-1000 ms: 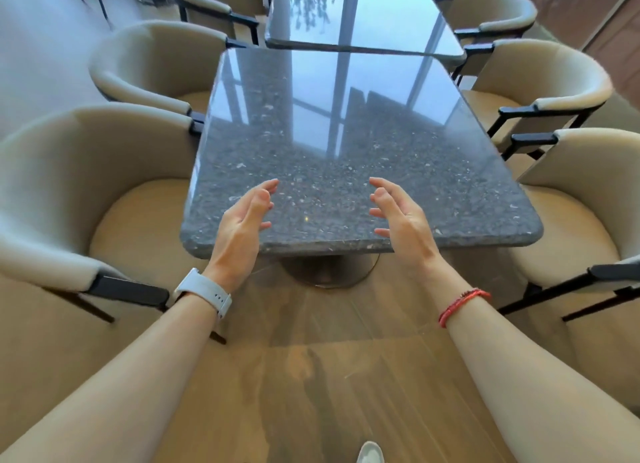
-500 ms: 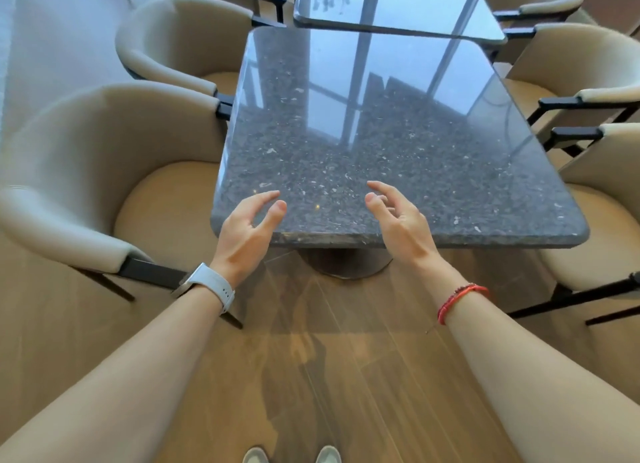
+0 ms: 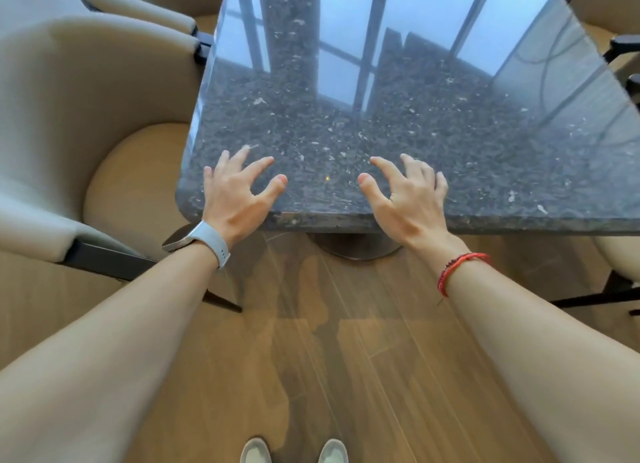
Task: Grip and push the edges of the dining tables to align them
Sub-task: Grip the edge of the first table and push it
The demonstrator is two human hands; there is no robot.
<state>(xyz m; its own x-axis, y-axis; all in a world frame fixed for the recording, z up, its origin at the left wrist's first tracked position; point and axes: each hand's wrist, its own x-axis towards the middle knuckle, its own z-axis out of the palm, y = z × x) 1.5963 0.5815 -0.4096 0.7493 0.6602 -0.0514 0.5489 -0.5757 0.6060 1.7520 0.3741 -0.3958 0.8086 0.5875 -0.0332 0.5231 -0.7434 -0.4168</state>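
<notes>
Straight ahead at 12 o'clock stands the dining table (image 3: 398, 116), its polished dark stone top carried on one round foot (image 3: 353, 247). Both hands hover over its near edge (image 3: 322, 218): the left hand (image 3: 235, 199) toward the 9 o'clock corner, the right hand (image 3: 408, 202) near the middle, each with fingers spread and lightly bent, holding nothing; whether the fingertips touch the stone I cannot tell. A padded chair (image 3: 86, 98) sits close at 10 o'clock. Judging by the thick slab, the table will be heavy, rigid and slick on top, so flat palms may slide. Better to curl the fingers round the rim, hands wider apart, and push steadily so it does not pivot on its foot.
</notes>
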